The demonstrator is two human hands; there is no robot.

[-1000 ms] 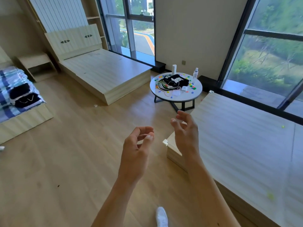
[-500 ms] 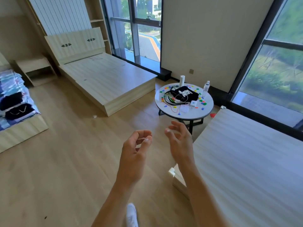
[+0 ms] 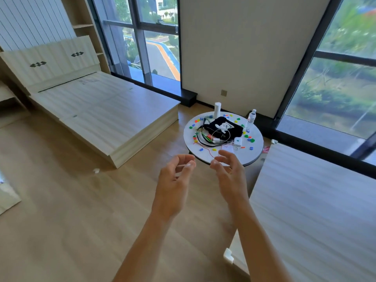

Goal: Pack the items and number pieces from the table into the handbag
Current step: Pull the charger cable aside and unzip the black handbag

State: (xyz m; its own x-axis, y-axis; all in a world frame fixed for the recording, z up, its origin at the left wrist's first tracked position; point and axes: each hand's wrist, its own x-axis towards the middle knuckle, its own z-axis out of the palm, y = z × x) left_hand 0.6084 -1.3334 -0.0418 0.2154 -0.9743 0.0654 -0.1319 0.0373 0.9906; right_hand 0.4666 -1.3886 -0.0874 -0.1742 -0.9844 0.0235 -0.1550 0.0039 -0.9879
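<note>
Fingers (image 3: 188, 164) on both your hands are apart and hold nothing. The bag (image 3: 223, 128) lies on the round bench (image 3: 254, 151) ahead, with number pieces (image 3: 251, 140) around it. Grab fast and the tangled cords (image 3: 203, 139) may drag pieces off.

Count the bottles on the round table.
1: a clear water bottle standing upright at the table's far right edge. The white cylinder beside the handbag isn't counted.
</note>
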